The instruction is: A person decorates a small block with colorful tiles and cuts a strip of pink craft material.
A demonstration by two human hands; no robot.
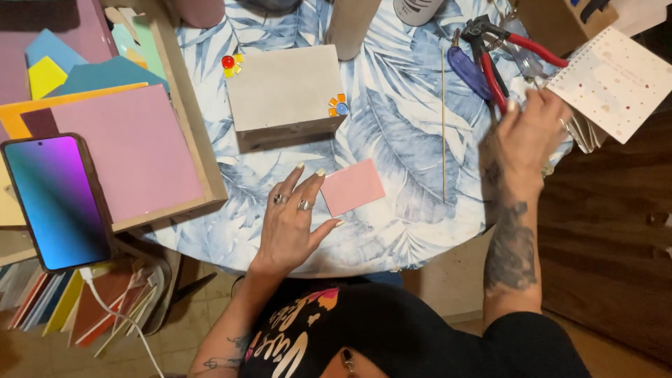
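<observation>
The left hand [294, 220] rests open, fingertips pinning a small pink tile [352, 186] flat on the leaf-print table [392, 126], at six o'clock. The right hand [530, 133], fingers curled, grip unclear, reaches at two o'clock toward red-handled pliers [490, 59]. It looks like tool-fetching; grasping the handles seems next.

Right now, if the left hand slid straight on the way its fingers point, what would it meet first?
The left hand lies flat, touching the pink tile, fingers pointing up the table. Straight ahead, the first thing looks to be the grey block; only bare leaf-print tablecloth lies between, as far as this view shows.
</observation>
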